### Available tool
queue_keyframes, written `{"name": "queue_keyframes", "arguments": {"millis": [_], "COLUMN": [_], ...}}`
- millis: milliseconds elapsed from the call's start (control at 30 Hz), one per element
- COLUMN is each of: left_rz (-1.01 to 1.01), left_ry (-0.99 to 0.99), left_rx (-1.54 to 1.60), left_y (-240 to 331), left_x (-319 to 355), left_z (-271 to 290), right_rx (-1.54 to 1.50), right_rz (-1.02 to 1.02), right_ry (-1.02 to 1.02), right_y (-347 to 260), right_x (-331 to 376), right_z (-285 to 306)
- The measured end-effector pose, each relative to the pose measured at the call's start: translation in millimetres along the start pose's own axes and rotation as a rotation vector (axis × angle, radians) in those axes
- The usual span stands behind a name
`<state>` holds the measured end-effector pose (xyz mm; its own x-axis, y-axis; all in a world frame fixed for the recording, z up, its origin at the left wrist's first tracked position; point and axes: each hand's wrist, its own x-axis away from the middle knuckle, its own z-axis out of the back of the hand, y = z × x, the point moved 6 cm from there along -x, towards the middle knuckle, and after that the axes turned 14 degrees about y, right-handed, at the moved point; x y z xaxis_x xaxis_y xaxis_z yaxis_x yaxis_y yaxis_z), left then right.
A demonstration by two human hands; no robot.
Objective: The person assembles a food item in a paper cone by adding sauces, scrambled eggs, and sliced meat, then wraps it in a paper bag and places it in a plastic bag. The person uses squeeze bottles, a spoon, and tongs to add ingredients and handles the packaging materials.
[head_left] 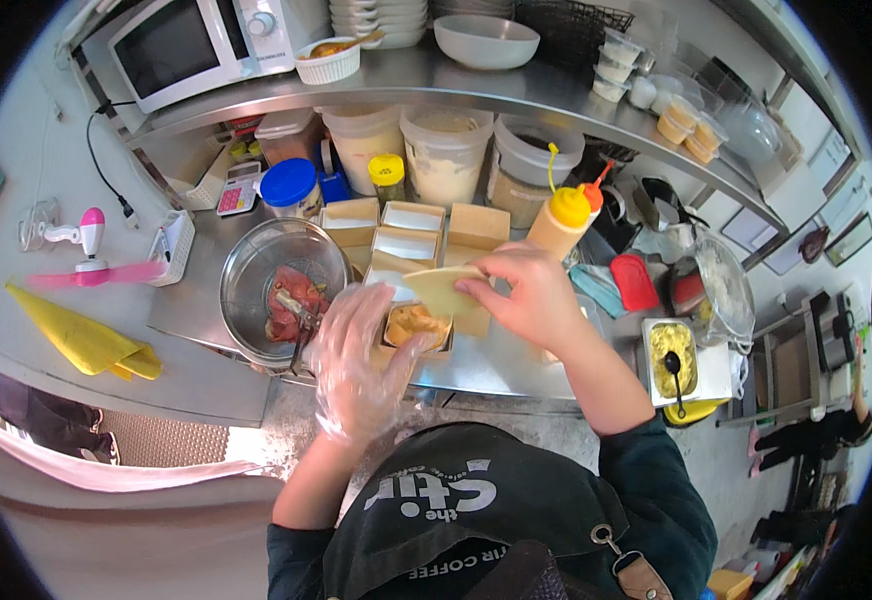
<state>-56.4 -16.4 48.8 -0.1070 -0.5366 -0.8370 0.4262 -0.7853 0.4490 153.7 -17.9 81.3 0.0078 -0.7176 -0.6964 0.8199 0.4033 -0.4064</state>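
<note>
My right hand [531, 295], bare, pinches a thin, flat, pale yellow slice [444, 292] that looks like cheese. The slice hangs just above a small brown cardboard box [418, 352] with golden bread [420, 323] inside. My left hand [356, 365], in a clear plastic glove, is at the left side of this box with fingers and thumb apart; whether it touches the box I cannot tell. Several more open boxes [404, 245] with white lining stand behind. Left of my gloved hand, a steel bowl [241, 270] holds sliced pink meat [296, 300] and tongs [308, 325].
Behind the boxes stand lidded tubs [446, 160], a blue-lidded jar [291, 190] and sauce bottles [562, 222]. A shelf [386, 92] with a microwave [191, 45] runs above them. At right is a steel tray [668, 345] of yellow food with a black spoon [674, 365].
</note>
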Motion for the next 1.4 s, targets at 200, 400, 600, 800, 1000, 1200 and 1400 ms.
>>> {"name": "queue_keyframes", "arguments": {"millis": [200, 400, 600, 800, 1000, 1200, 1400], "left_rz": [0.124, 0.222, 0.326, 0.523, 0.465, 0.479, 0.49], "left_ry": [0.104, 0.218, 0.27, 0.193, 0.343, 0.352, 0.259], "left_rx": [-0.016, 0.048, 0.035, -0.038, 0.028, 0.039, -0.042], "left_y": [-26, -44, -54, -69, -75, -81, -73], "left_x": [97, 135, 128, 124, 131, 141, 139], "left_z": [-11, -55, -76, -94, -101, -108, -101], "right_rx": [0.013, 0.083, 0.071, 0.112, 0.158, 0.265, 0.345], "right_rz": [-0.013, -0.096, -0.046, -0.047, -0.097, -0.223, -0.284], "right_ry": [0.057, -0.039, -0.095, -0.139, -0.213, -0.299, -0.431], "right_y": [-4, -4, -3, 13, 22, 30, 33], "right_x": [-7, 4, 13, 38, 44, 39, 45], "right_z": [-19, -42, -62, -95, -104, -116, -131]}}
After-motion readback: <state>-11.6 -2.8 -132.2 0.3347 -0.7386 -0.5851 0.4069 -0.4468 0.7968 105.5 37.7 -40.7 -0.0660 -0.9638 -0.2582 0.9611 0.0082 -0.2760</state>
